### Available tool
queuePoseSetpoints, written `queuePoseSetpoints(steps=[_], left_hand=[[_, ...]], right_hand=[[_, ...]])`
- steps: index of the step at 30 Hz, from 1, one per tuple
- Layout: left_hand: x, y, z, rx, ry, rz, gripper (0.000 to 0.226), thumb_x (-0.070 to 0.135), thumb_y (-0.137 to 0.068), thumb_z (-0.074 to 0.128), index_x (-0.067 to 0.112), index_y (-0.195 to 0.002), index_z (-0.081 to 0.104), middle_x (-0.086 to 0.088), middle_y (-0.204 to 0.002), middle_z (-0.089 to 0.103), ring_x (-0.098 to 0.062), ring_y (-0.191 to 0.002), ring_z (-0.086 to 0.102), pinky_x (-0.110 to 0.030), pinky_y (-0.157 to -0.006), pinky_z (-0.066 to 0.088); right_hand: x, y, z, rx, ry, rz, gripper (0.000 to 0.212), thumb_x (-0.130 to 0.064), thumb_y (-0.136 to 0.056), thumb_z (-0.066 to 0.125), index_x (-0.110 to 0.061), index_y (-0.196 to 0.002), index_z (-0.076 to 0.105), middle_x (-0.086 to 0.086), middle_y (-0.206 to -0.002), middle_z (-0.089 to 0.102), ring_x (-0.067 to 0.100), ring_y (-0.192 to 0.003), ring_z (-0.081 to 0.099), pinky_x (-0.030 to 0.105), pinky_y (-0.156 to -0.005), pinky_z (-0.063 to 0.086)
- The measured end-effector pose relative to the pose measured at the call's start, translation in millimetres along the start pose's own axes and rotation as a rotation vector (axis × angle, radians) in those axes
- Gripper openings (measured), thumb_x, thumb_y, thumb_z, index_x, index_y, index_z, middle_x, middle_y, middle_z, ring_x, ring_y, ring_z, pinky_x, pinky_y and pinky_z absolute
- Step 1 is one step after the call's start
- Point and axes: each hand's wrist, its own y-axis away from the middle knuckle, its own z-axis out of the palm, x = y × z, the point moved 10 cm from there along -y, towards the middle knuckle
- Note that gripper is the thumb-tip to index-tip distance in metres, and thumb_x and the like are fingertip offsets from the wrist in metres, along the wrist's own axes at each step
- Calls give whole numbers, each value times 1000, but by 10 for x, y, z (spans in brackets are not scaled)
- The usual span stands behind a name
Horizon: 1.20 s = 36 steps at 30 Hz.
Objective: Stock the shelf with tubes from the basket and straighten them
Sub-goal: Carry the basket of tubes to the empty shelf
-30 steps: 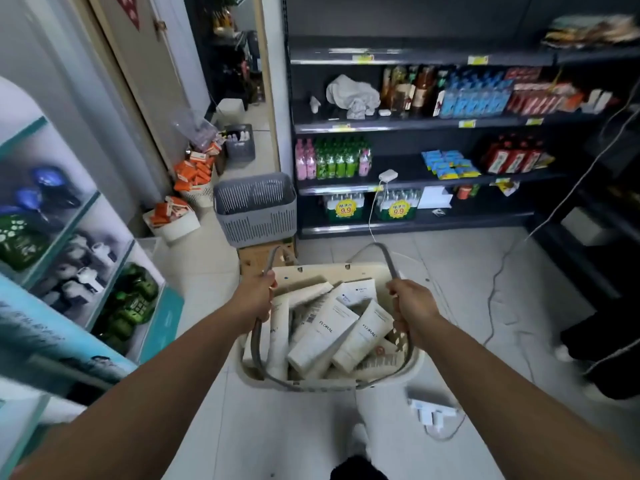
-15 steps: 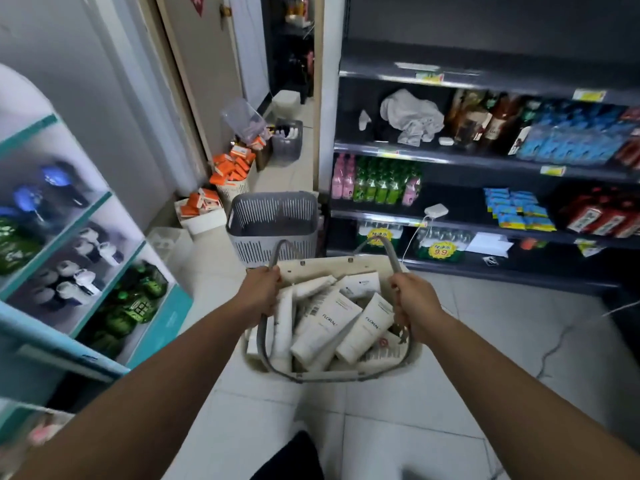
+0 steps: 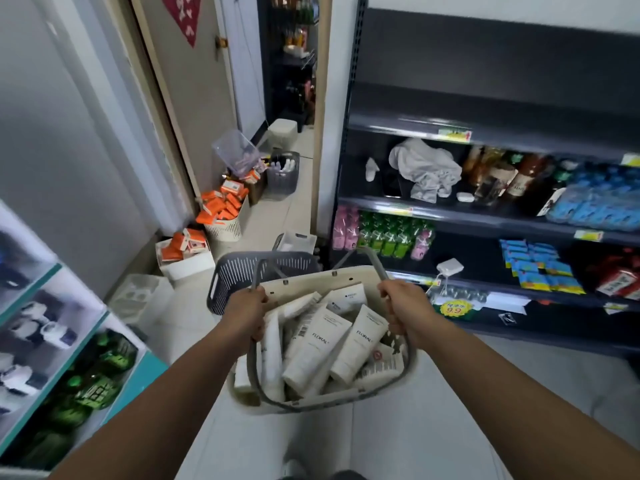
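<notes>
Your left hand (image 3: 247, 317) is clenched round one grey handle (image 3: 311, 406) and your right hand (image 3: 403, 306) grasps the other, so the cream basket (image 3: 313, 282) hangs between them in front of you. The white tubes (image 3: 325, 344) lie piled crossways inside it, directly between your hands, two showing the word FLORAL. The dark shelf (image 3: 485, 216), carrying bottles and packets, stands ahead and to the outside of your right hand. A grey slotted bin (image 3: 239, 271) sits on the floor just beyond your left hand.
</notes>
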Motion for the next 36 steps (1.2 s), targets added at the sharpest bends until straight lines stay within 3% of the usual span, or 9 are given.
queuePoseSetpoints(steps=[4,9,13,21,27,36], left_hand=[[344,-328,-19,32,64,-6,27,19,-100,39,10,-77,48,7,-34,37,-9,-33,23,-11,-38,19],[580,-696,-153,123,141,-13,28,20,-99,41,13,-73,48,0,-53,31,-11,-35,24,-14,-39,19],[590,-937,-290,218,223,-26,24,19,-98,40,13,-76,47,-1,-55,30,-10,-34,24,-14,-37,20],[593,-1341,-374,411,537,-68,28,22,-100,41,15,-73,42,8,-36,27,-6,-29,18,-11,-36,15],[557,-1402,-292,638,724,-87,34,24,-103,36,17,-71,39,9,-36,24,-4,-26,16,-8,-34,15],[528,-1471,-106,889,846,-98,33,27,-104,36,17,-73,39,8,-38,24,-6,-27,17,-10,-35,18]], right_hand=[[-469,-419,222,-26,52,-33,23,-13,-91,49,-17,-68,47,0,-52,32,13,-37,23,21,-41,20],[-945,-945,602,-98,125,-72,20,-16,-93,51,-15,-73,52,-1,-51,37,12,-37,28,19,-38,24],[-1209,-1452,966,-181,216,-88,21,-18,-93,51,-17,-73,55,0,-52,37,12,-34,27,18,-35,24],[-1621,-2335,1902,-538,457,-109,17,-17,-92,51,-15,-75,55,-2,-46,34,13,-37,26,19,-39,23],[-1934,-2803,2514,-770,566,-147,20,-14,-93,50,-15,-73,49,-1,-45,27,11,-38,18,17,-42,16],[-2073,-3161,3175,-1025,748,-200,19,-17,-94,51,-16,-75,49,-6,-40,30,10,-34,20,14,-38,18]])
